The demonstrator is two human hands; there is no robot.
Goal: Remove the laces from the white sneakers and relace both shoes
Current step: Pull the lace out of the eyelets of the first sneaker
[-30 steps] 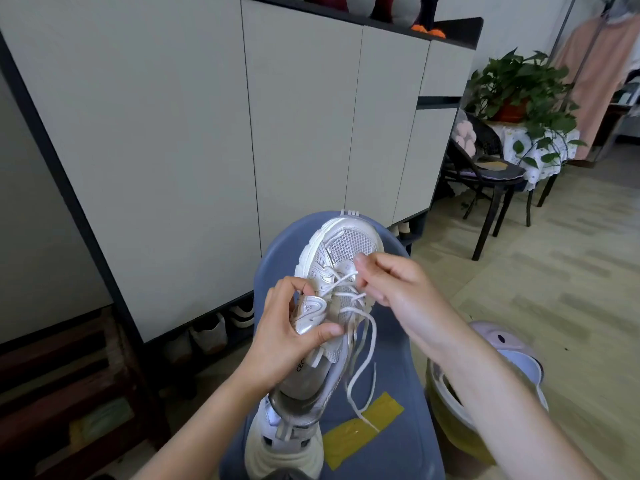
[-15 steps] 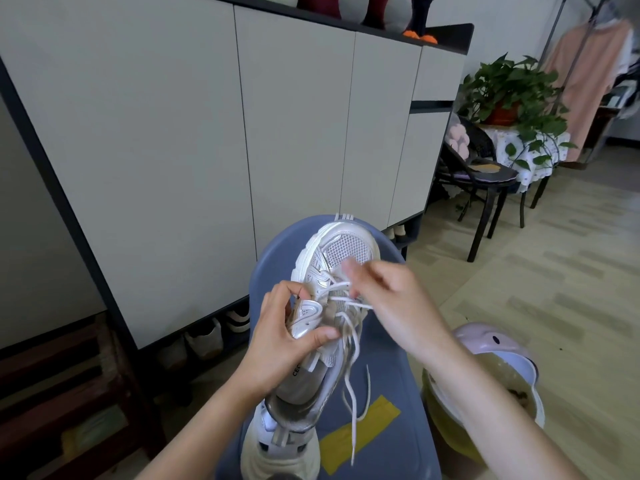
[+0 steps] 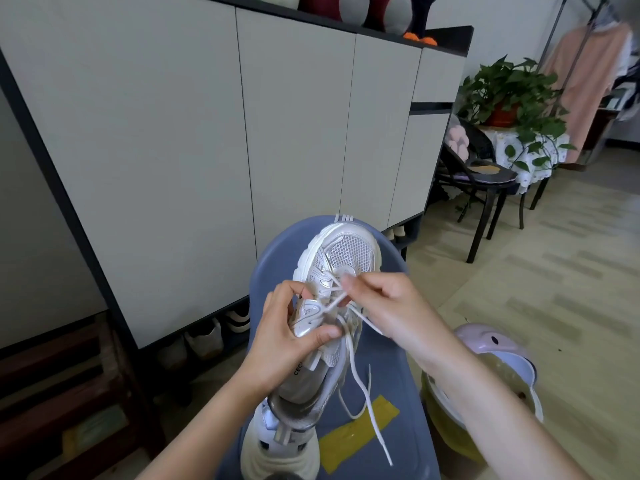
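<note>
White sneaker point(image 3: 337, 271) lay toe-away on the blue chair point(image 3: 388, 375); my left hand point(image 3: 284, 337) clamped its side while my right hand point(image 3: 384, 303) pinched the lace point(image 3: 360, 386).

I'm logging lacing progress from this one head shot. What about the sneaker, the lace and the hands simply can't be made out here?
- Eyelets on the sneaker: head view, the left hand and right hand cover several, so the threaded count is unclear.
- Lace: where its second end runs is lost behind the shoe.
- Right hand's grip: fingertips blurred.
- Heel: cut off by the bottom edge.
- Second sneaker: not visible.
</note>
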